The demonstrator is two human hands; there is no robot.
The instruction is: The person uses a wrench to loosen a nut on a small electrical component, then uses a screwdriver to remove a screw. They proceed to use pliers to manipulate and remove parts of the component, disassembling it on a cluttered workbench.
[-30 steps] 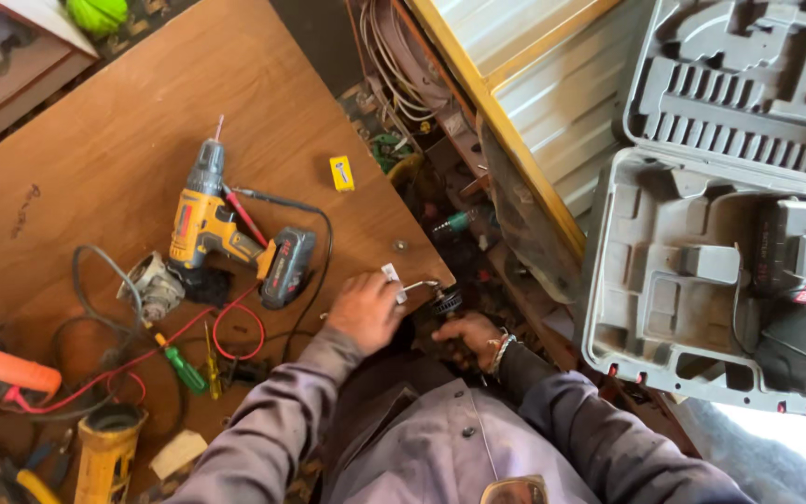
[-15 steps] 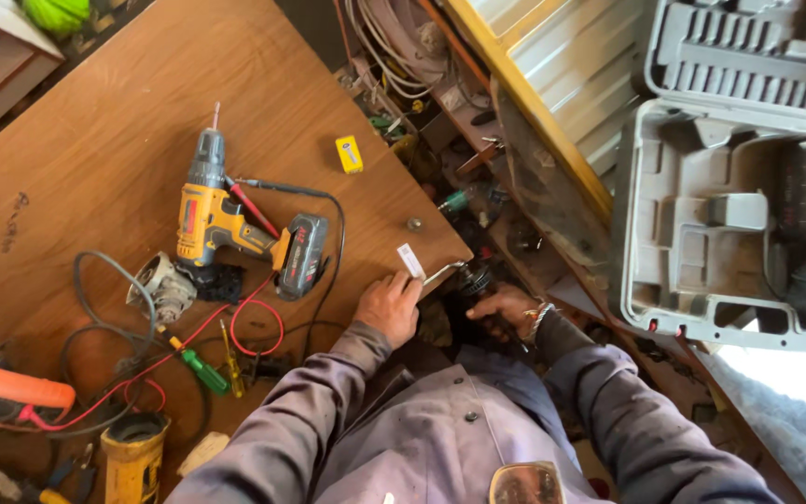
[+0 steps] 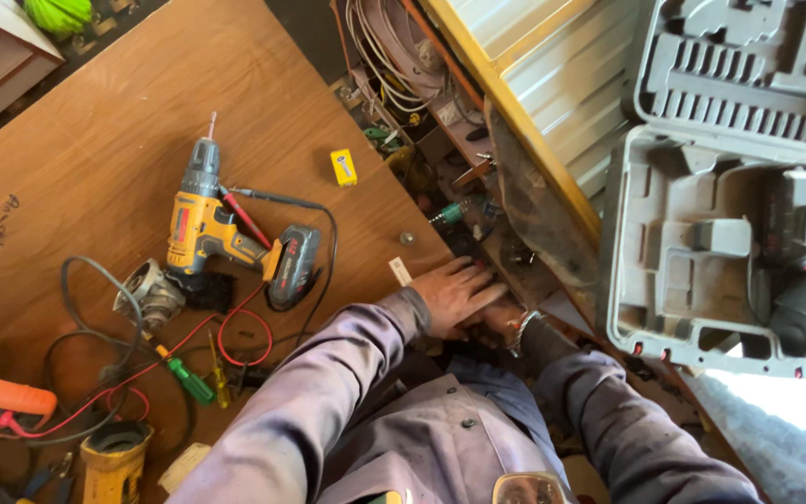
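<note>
While the yellow cordless drill (image 3: 226, 233) is lying left of centre on the wooden tabletop (image 3: 76, 168), as before, the left hand (image 3: 454, 294) is now resting flat at the board's lower-right edge, fingers pressed together; the small white piece it was pinching is no longer showing. Just right, touching it, the right hand (image 3: 501, 322) is mostly hidden, so its fingers cannot be told. Far right, the grey tool case (image 3: 701, 280) is lying open.
</note>
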